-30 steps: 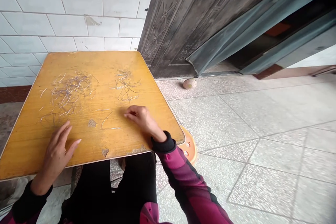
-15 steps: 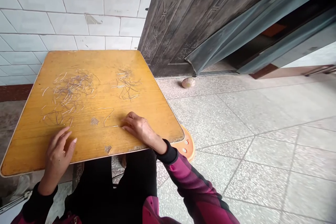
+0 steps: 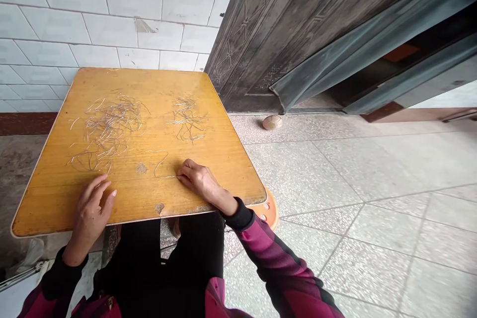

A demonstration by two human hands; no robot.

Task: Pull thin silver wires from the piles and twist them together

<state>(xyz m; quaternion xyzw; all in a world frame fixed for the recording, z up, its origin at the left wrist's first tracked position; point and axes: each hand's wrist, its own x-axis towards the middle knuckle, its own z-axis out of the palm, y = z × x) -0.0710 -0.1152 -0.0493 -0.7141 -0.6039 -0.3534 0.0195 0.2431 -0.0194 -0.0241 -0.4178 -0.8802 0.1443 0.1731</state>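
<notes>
A thin bent wire (image 3: 161,161) lies on the yellow wooden table (image 3: 219,179), in a zigzag shape. Its right end meets the fingertips of my right hand (image 3: 199,179), which are pinched together on it at the table surface. My left hand (image 3: 93,203) rests over the near left edge with its fingers apart and nothing in them. Just beyond its fingertips spreads a large tangled heap of thin wires (image 3: 117,121). A smaller bunch of wires (image 3: 189,121) lies farther back, beyond my right hand.
A white tiled wall (image 3: 130,5) borders the table's far side. To the right are a dark carved door (image 3: 253,54) with a grey curtain (image 3: 320,69), a ball (image 3: 272,122) on the tiled floor, and an orange stool (image 3: 270,208) partly under the table corner.
The whole view has shifted slightly, so the table appears farther right. My right fingers have closed on the wire's end; my left hand keeps about the same pose.
</notes>
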